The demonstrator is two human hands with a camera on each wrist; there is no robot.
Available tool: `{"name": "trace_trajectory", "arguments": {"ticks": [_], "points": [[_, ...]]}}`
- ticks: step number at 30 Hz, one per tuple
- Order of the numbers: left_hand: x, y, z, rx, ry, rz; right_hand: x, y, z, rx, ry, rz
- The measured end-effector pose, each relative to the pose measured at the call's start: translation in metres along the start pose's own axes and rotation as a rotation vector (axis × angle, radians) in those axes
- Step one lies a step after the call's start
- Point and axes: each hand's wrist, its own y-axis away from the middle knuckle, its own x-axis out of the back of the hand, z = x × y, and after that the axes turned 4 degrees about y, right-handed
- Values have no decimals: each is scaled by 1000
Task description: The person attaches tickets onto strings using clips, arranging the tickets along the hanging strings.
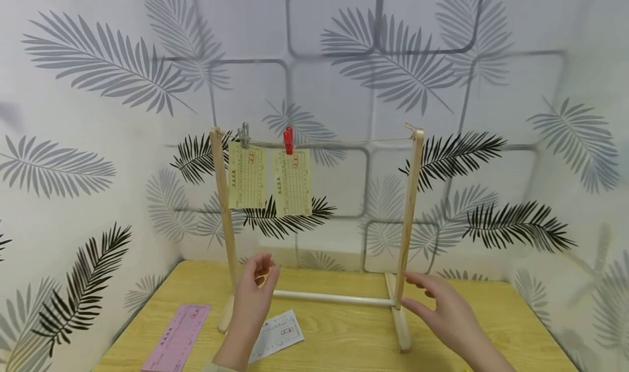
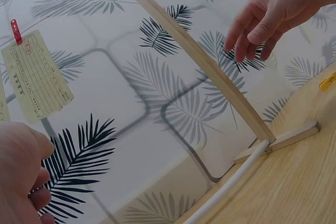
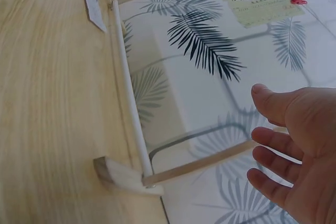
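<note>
Head: right grip (image 1: 439, 301) beside end post (image 1: 410, 208)

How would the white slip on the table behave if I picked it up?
The white slip looks like thin paper, so it would probably be light and floppy. It lies low on the table, so a push would likely slide it rather than tip it.

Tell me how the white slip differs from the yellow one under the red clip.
The white slip lies on the table; the yellow slip hangs from the string by the red clip. In the head view, the left forearm partly hides the white slip; the yellow slip shows whole. Both carry printed grids and red marks.
</note>
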Motion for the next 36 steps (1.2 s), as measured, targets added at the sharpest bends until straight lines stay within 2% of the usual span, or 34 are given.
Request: {"name": "trace_trajectory", "arguments": {"ticks": [7, 12, 14, 20, 25, 36], "points": [[3, 6, -10, 31, -38, -41, 2, 19, 23, -69, -11, -76], [3, 11, -19, 71, -66, -78, 4, 30, 38, -178, -40, -173], [3, 15, -22, 66, -75, -92, 4, 34, 43, -225, -53, -196], [3, 17, -28, 77, -95, -112, 6, 46, 58, -301, -33, -211], [5, 16, -32, 86, -128, -128, 9, 51, 70, -334, -48, -227], [15, 14, -46, 42, -327, -208, 13, 66, 100, -341, -87, -292]]}}
